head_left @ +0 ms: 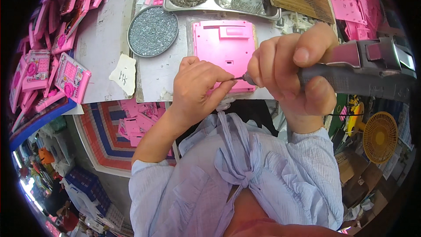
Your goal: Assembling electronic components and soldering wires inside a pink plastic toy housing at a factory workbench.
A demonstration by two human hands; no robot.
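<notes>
My right hand (296,61) is wrapped round a dark grey electric screwdriver (359,77), which lies nearly level with its thin bit pointing left. The bit's tip meets the pinched thumb and forefinger of my left hand (195,83). Whatever those fingertips hold there is too small and covered to make out. Below both hands, a pink plastic casing (215,41) lies flat on the bench, with a raised rectangle near its far edge and a small slot lower down. My hands hide part of its near edge.
Left of the casing stands a round dish (152,55) of small silvery screws (153,30). Behind it is a metal tray (212,4) with more small metal parts. Pink toys (70,79) pile up at the left; pink shells (348,6) lie far right. A torn paper (124,74) rests on the bench.
</notes>
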